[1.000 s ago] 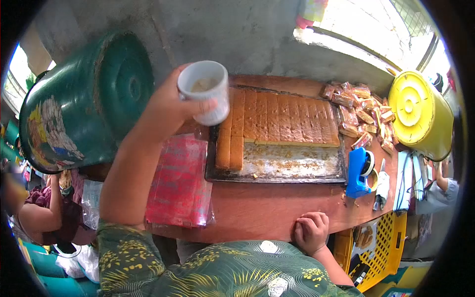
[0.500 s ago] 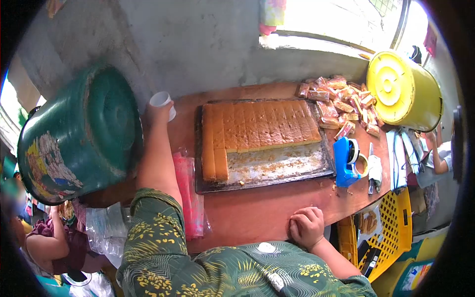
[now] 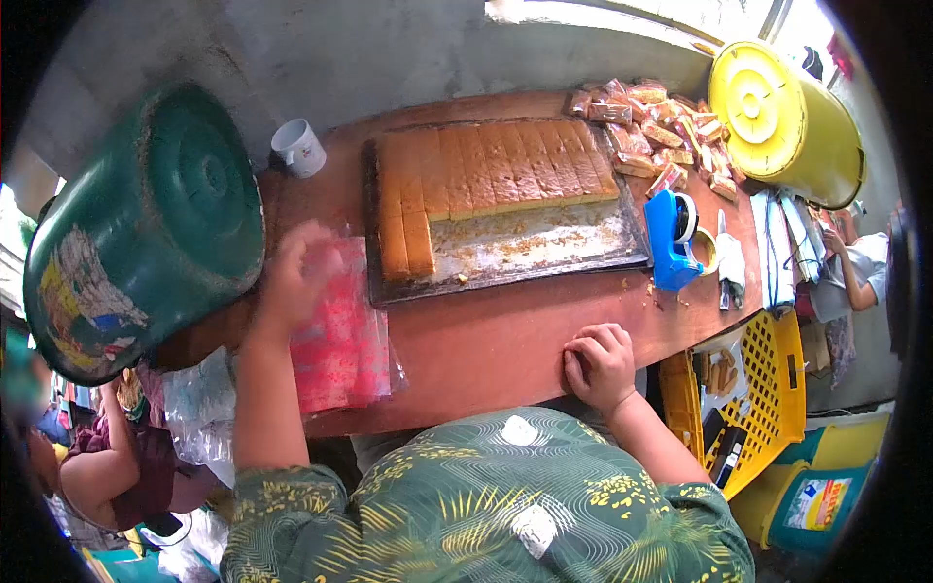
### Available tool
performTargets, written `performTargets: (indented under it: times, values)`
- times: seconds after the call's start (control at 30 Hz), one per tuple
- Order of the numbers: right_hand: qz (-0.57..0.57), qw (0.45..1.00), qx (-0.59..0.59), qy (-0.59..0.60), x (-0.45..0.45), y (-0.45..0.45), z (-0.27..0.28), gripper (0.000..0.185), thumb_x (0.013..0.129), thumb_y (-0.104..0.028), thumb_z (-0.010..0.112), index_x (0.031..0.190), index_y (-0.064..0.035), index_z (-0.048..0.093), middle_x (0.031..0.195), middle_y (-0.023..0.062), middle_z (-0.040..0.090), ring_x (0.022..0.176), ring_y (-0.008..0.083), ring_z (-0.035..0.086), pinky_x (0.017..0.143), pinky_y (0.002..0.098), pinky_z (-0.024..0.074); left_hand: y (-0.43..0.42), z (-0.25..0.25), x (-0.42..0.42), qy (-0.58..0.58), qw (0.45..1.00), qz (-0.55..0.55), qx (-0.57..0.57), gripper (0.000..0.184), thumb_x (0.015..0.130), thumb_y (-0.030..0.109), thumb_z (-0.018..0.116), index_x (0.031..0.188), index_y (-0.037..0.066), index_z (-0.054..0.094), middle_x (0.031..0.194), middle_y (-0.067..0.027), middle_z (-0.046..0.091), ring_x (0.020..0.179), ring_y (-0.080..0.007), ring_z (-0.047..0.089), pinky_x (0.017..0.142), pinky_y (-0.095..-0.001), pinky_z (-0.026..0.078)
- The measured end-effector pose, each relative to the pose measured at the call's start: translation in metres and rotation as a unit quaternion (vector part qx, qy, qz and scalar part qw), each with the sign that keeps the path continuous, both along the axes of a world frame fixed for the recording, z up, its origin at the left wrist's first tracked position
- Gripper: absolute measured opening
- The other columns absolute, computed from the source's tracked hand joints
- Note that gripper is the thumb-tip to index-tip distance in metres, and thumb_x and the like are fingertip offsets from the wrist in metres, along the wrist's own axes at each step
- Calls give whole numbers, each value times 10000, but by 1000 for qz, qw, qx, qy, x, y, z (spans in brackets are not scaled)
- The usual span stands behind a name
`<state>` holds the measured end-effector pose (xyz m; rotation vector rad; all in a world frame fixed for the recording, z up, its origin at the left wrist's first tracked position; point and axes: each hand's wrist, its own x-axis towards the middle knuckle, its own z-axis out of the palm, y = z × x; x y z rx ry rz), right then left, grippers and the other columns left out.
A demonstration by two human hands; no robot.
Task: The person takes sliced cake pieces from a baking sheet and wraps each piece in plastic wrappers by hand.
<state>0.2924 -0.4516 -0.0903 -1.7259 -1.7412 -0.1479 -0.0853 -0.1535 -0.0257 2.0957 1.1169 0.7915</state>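
Note:
My left hand [image 3: 299,277] is blurred by motion above the pink-printed plastic bags [image 3: 342,340] on the table. Its fingers look apart, with nothing visible in them. Resting on the front part of the table, my right hand [image 3: 600,367] has curled fingers and holds nothing I can see. A white mug [image 3: 300,149] stands by the wall beyond my left hand. Between and beyond my hands lies a dark baking tray [image 3: 505,291] with a brown sheet cake [image 3: 496,167] cut into strips. The tray's near right part is bare apart from crumbs.
A green bucket [image 3: 146,233] lies tipped at left. Wrapped cake pieces [image 3: 661,131] are heaped at back right beside a yellow bucket [image 3: 777,126]. Nearer are a blue tape dispenser [image 3: 671,243], a knife [image 3: 721,228] and a yellow crate [image 3: 773,374]. Other people are at both sides.
My left hand has let go of the mug, leaving it by the wall, and has come back towards me over the pink bags. My right hand stays resting on the table. The view has tilted down.

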Motion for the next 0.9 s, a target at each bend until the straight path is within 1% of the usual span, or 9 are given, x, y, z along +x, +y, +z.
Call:
performTargets:
  times: [0.07,0.17,0.27,0.33,0.43,0.5,0.6,0.7,0.9]
  values:
    - [6,999,-28,26,6,3,-4,124,812,-152,766,917,-108,716,978,78,697,954,306,653,874,440,499,-49,-10,-15,112,992,27,44,478,861,313,846,1219,54,663,1442,-159,577,1409,-337,486,1166,-448,398]
    - [-26,902,-71,425,15,22,-15,118,847,-140,749,943,-76,724,985,120,696,998,326,643,914,445,498,-83,-46,-28,150,981,33,116,431,806,299,881,1089,62,660,1438,-168,581,1405,-385,481,1166,-476,399]
    - [23,987,33,158,-7,65,0,77,894,-60,709,970,-61,724,987,127,694,975,287,645,860,392,514,-83,-60,-26,113,981,74,136,337,794,274,881,925,68,648,1430,-175,585,1364,-397,505,1155,-498,401]
    - [84,987,-32,136,-49,82,-10,121,851,-94,737,966,-58,728,1005,150,703,980,356,652,868,455,523,-85,-63,-28,101,983,86,128,285,821,255,857,890,64,656,1427,-166,591,1348,-394,517,1147,-498,406]
    - [330,913,-150,185,-120,85,-17,157,851,-163,782,940,-64,699,971,160,669,971,380,642,842,480,521,-88,-53,-23,120,980,105,121,209,877,227,803,873,58,679,1426,-142,602,1336,-390,527,1139,-490,412]
    - [414,892,-81,163,-144,83,6,176,840,-180,793,967,-100,701,1030,131,664,1001,353,632,883,489,503,-88,-55,-24,126,975,116,141,181,917,218,758,874,54,694,1423,-121,615,1345,-391,524,1142,-481,410]
    - [332,927,-66,158,-133,127,11,247,808,-184,774,1034,-103,715,1055,142,658,1064,374,615,944,481,498,-86,-54,-26,113,980,134,95,203,948,248,721,888,54,716,1418,-105,635,1376,-384,507,1157,-482,396]
    - [94,995,-12,45,-131,172,8,657,853,-424,792,1380,-99,571,1305,211,561,1210,413,550,1015,513,474,-79,-69,-31,72,983,129,105,231,958,274,707,883,56,727,1409,-96,651,1404,-370,492,1169,-484,385]
    - [-25,988,-125,-83,-162,207,45,922,831,-572,774,1568,-148,419,1390,211,509,1229,415,544,1032,504,480,-83,-62,-28,86,981,136,111,224,956,280,711,893,66,735,1416,-98,647,1412,-362,487,1175,-473,383]
